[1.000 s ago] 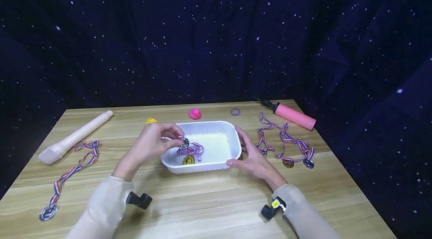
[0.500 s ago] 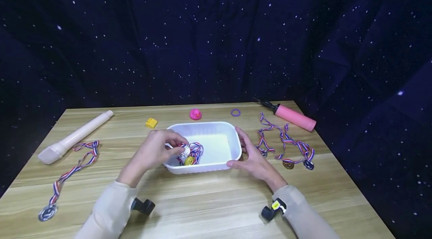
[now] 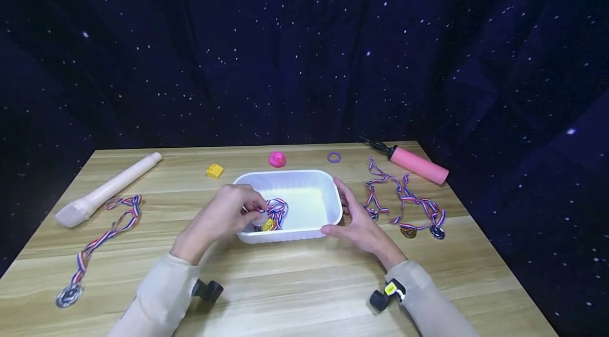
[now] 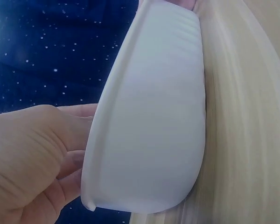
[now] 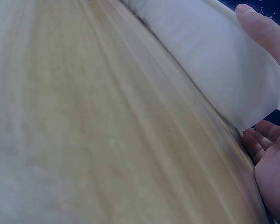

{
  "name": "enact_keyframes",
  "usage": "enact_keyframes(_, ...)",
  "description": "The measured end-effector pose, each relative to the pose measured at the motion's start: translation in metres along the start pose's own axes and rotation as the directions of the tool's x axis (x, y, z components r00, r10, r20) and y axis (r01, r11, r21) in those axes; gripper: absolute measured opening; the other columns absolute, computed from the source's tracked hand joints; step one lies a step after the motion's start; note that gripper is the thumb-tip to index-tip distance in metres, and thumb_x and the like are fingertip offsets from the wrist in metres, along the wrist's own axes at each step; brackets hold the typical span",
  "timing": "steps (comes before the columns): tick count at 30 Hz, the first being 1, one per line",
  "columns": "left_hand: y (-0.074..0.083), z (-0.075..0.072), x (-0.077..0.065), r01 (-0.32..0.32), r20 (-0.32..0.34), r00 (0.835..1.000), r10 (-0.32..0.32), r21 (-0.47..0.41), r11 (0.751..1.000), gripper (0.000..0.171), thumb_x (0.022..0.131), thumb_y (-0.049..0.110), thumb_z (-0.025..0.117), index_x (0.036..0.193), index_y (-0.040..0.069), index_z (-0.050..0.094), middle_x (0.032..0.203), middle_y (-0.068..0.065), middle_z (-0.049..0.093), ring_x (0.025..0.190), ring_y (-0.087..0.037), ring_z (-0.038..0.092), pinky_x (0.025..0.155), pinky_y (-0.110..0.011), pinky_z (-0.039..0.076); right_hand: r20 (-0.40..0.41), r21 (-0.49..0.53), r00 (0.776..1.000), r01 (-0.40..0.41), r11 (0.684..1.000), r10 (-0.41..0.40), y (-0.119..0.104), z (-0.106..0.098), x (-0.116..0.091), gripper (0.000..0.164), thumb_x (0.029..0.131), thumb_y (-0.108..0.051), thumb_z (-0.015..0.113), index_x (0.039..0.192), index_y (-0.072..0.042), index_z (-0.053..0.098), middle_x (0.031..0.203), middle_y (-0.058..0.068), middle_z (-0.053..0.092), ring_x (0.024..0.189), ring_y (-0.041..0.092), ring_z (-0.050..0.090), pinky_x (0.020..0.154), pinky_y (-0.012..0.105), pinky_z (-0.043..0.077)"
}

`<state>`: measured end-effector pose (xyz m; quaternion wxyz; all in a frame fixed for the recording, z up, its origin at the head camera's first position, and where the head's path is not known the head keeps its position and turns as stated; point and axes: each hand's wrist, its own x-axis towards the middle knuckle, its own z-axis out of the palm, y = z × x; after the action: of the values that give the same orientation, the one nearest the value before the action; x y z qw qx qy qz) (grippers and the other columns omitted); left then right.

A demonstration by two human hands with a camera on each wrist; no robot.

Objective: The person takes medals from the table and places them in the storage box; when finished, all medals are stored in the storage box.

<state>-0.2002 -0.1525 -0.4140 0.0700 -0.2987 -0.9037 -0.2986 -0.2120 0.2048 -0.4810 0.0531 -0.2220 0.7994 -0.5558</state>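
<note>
In the head view a white plastic tub (image 3: 309,207) stands in the middle of the table. My left hand (image 3: 223,218) reaches over its left rim and pinches a silver medal (image 3: 259,218), a pale blur at the fingertips. Beside it in the tub lie a gold medal (image 3: 268,224) and a bundle of striped ribbon (image 3: 278,207). The left wrist view shows the tub's outer wall (image 4: 144,112), which hides my fingertips. My right hand (image 3: 359,228) holds the tub's right end. In the right wrist view its thumb (image 5: 261,28) lies at the rim, with the fingers curled by the base.
A ribboned silver medal (image 3: 70,295) and a white bat-like tube (image 3: 109,189) lie left. Behind the tub are a yellow block (image 3: 215,170), a pink duck (image 3: 277,159) and a purple ring (image 3: 334,157). Tangled medals (image 3: 423,202) and a pink pump (image 3: 418,165) lie right.
My left hand has moved slightly right and down into the tub with the silver medal, uncovering the yellow block. The right hand keeps its hold on the tub.
</note>
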Motion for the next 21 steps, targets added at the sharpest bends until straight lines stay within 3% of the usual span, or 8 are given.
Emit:
enact_keyframes(8, -0.003, 0.002, -0.001, -0.049, 0.060, 0.997, 0.046, 0.036, 0.998, 0.016, 0.086, 0.000, 0.094, 0.097, 0.009, 0.086, 0.089, 0.005, 0.073, 0.081, -0.005, 0.069, 0.074, -0.026, 0.064, -0.002, -0.013, 1.000, -0.013, 1.000, 0.013, 0.000, 0.000, 0.000, 0.125, 0.086, -0.034, 0.098, 0.179, -0.029, 0.016, 0.173, 0.014, 0.043, 0.147, 0.034, 0.056, 0.126, 0.057, 0.041)
enact_keyframes(16, 0.001, -0.002, -0.004, -0.004, 0.056, 0.998, -0.003, 0.128, 0.992, 0.014, 0.085, 0.013, 0.098, 0.095, 0.016, 0.088, 0.093, 0.010, 0.074, 0.085, -0.014, 0.070, 0.078, -0.034, 0.063, 0.005, -0.007, 1.000, 0.000, 1.000, 0.000, -0.001, 0.000, -0.001, 0.125, 0.087, -0.036, 0.098, 0.180, -0.025, 0.015, 0.173, 0.016, 0.042, 0.147, 0.037, 0.056, 0.125, 0.058, 0.042)
enact_keyframes(21, 0.004, -0.014, -0.006, 0.011, 0.027, 1.000, -0.015, 0.145, 0.989, 0.017, 0.088, 0.019, 0.096, 0.102, 0.015, 0.087, 0.108, 0.004, 0.073, 0.101, -0.022, 0.073, 0.093, -0.044, 0.065, 0.005, 0.003, 1.000, 0.005, 1.000, -0.005, 0.001, 0.000, 0.001, 0.125, 0.086, -0.036, 0.098, 0.179, -0.027, 0.016, 0.173, 0.014, 0.043, 0.146, 0.035, 0.056, 0.125, 0.058, 0.042)
